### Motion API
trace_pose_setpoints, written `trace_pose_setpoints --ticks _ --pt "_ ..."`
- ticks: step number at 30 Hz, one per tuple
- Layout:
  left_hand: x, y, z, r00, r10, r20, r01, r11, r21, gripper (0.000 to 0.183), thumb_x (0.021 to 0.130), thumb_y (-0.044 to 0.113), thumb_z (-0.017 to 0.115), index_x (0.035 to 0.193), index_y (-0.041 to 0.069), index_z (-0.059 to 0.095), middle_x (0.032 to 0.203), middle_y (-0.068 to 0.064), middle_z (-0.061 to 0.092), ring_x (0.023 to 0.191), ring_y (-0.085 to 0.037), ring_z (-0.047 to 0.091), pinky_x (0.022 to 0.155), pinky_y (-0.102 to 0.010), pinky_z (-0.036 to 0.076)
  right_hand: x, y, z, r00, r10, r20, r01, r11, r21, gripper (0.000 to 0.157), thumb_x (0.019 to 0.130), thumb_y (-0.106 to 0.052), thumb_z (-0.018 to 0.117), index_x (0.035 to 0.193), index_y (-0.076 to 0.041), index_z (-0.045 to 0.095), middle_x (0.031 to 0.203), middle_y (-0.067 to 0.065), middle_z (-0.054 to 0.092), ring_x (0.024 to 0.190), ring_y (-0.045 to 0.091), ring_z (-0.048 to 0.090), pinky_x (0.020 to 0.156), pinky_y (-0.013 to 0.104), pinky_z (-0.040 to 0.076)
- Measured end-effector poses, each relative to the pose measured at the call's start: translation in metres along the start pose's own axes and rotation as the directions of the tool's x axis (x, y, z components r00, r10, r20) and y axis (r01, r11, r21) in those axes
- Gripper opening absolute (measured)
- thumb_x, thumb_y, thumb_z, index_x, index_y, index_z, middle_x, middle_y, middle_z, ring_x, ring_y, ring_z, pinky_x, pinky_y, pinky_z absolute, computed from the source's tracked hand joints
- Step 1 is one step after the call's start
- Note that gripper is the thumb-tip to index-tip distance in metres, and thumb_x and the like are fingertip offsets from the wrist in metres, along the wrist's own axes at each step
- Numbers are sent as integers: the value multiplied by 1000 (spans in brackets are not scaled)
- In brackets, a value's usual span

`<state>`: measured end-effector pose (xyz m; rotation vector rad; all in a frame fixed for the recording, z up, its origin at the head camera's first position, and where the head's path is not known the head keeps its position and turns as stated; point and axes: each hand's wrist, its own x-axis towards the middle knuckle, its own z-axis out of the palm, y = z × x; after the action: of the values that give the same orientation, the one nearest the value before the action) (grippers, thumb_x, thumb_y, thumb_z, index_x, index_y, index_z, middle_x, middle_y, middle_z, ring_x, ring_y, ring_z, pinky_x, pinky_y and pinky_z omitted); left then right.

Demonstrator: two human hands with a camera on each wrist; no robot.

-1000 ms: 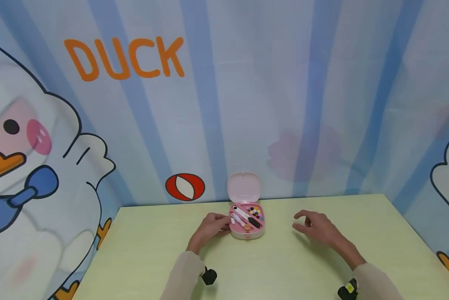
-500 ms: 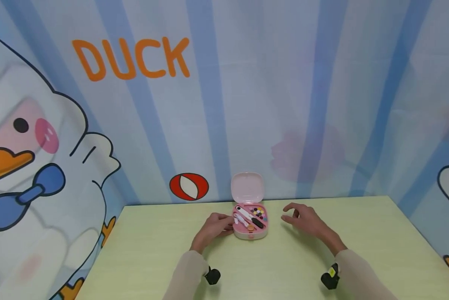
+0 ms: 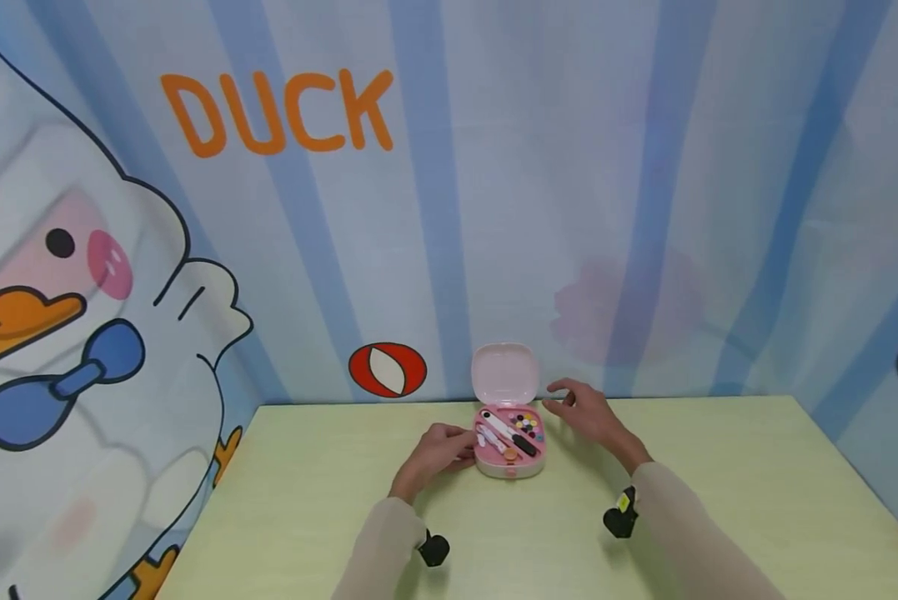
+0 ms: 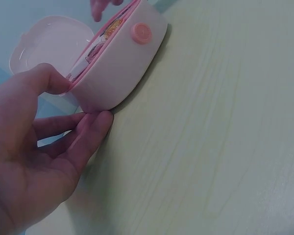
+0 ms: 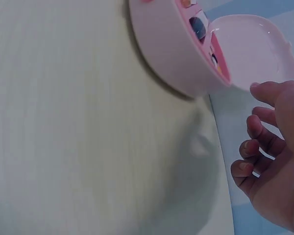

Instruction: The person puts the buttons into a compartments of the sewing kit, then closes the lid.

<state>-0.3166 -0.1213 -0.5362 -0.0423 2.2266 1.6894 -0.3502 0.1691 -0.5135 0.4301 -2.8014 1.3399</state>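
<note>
In the head view a small pink-and-white hinged case (image 3: 519,472) stands on the table with its lid (image 3: 505,373) raised at the back. Its pink tray holds a white stick with a black end (image 3: 524,446), several coloured dots (image 3: 527,424) and an orange-brown round piece (image 3: 511,455). My left hand (image 3: 439,452) grips the case's left side; the left wrist view shows one digit at the rim and other fingertips (image 4: 107,117) low against the wall. My right hand (image 3: 587,412), fingers loosely bent and holding nothing, hovers right of the lid, its thumb tip overlapping the lid's edge in the right wrist view.
The pale yellow table (image 3: 328,500) ends just behind the case at a blue striped cloth backdrop (image 3: 494,208). Printed on the backdrop are a duck and orange letters. A black wrist camera (image 3: 433,550) sits on the left wrist, and another black camera (image 3: 619,518) on the right.
My right hand has come leftward and farther back, from well right of the case to beside its lid. The left hand stays at the case. The whole head view has shifted slightly.
</note>
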Motion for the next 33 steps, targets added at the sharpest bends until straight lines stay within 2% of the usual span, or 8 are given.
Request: trace_pose_setpoints --ticks 5,9,11,14,19,26,33 --pt "1 2 2 1000 4 8 -4 1000 7 48 102 32 67 131 -6 64 107 -10 70 97 -21 68 90 -33 60 9 -11 2 999 38 -35 -37 999 29 50 108 -35 57 147 -5 53 112 16 67 91 26 63 69 38 52" --pt "0 3 3 1000 -2 5 2 1000 15 48 102 33 67 131 -4 64 107 -10 70 98 -21 68 91 -33 60 13 -16 4 998 53 -41 -51 997 59 55 109 -40 53 152 -6 49 126 20 63 108 34 62 78 45 55" --pt "-1 4 3 1000 0 3 0 1000 15 47 102 32 67 131 -5 64 107 -10 70 98 -21 68 91 -33 60 14 -17 5 997 65 -29 -63 994 88 56 109 -42 52 152 -6 48 131 22 61 112 37 61 82 48 56" --pt "-2 4 3 1000 7 2 -7 1000 17 46 102 31 67 130 -5 64 106 -10 70 97 -21 68 90 -33 60 13 -19 5 995 97 -6 -95 984 150 58 109 -43 52 153 -7 47 133 23 59 104 39 62 81 50 57" --pt "-2 3 2 1000 16 6 -16 1000 22 45 101 30 67 129 -5 65 106 -10 70 96 -20 68 90 -33 60 10 -21 4 990 137 23 -138 962 236 57 108 -44 52 154 -9 47 129 22 59 82 38 60 63 42 52" --pt "-1 1 1 1000 8 -3 -8 999 32 46 101 32 68 131 -4 65 107 -9 70 98 -21 68 91 -33 60 6 -19 3 986 159 43 -164 936 312 67 107 -58 45 153 -11 44 131 24 64 76 31 54 55 31 43" --pt "-2 0 -1 1000 11 5 -11 1000 21 46 101 31 68 130 -4 65 108 -10 70 98 -21 68 91 -35 60 2 -16 4 986 159 45 -165 920 355 66 106 -62 43 150 -13 45 129 27 63 72 25 50 53 29 38"
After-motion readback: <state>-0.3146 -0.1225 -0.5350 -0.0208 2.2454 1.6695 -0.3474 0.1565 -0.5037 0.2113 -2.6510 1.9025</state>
